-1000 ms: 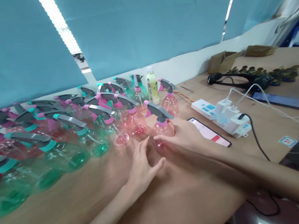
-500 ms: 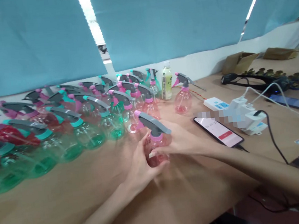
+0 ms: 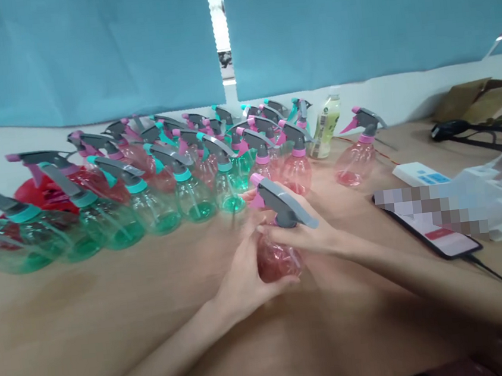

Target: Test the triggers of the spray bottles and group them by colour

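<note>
A pink see-through spray bottle (image 3: 281, 261) with a grey and pink trigger head is between my hands, low over the brown table. My left hand (image 3: 240, 279) curls around its body from the left, thumb along the near side. Around the neck, just under the trigger head, my right hand (image 3: 316, 229) is closed, its fingers partly hidden behind the bottle. The pink collar is mostly covered. The head leans toward the right. Behind stand several similar bottles, among them a pink one (image 3: 297, 171) and a green one (image 3: 196, 200).
Rows of green and pink spray bottles reach to the left and back. A drink bottle (image 3: 326, 126) and a lone pink spray bottle (image 3: 356, 162) stand behind on the right. A phone (image 3: 445, 239), white power adapters (image 3: 480, 194) and cables lie at the right.
The view has turned left, so the surroundings sit further right. My right hand has shifted up from the bottle's body to its neck. The bottle leans more; my left hand keeps its hold.
</note>
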### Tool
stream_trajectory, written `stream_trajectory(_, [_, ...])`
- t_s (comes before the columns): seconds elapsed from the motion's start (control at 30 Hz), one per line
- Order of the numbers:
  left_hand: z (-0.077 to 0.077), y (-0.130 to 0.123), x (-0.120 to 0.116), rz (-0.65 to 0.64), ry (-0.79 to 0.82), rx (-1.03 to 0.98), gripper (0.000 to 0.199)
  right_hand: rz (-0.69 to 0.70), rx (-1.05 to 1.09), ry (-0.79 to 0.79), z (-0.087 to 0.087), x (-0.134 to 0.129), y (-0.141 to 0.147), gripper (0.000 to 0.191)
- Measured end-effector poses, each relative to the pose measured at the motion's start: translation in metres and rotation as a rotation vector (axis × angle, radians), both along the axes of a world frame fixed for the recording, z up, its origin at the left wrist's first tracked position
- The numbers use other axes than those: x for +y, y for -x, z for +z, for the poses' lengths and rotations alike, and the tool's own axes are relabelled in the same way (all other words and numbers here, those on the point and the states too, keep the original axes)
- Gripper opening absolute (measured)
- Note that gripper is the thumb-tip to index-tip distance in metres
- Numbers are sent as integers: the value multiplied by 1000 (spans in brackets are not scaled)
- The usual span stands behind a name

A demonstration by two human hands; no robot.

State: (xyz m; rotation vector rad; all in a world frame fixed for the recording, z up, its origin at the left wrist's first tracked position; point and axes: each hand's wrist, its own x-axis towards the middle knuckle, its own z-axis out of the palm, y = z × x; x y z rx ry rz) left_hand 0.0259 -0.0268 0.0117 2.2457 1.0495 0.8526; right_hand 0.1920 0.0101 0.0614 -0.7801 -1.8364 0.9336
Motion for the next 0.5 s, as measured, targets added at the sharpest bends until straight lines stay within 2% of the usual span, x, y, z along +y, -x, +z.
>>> stream_trajectory(0.13, [-7, 11, 4, 53, -40, 169, 93, -90, -8, -31, 1, 4, -3, 51])
stream_trajectory(0.3, [-15, 17, 4, 76, -155, 399, 63, -134, -148, 22, 7, 7, -18, 44])
stream_trajectory(0.5, [-16, 13, 1, 132, -189, 473, 49, -133, -177, -13, 2, 8, -30, 28])
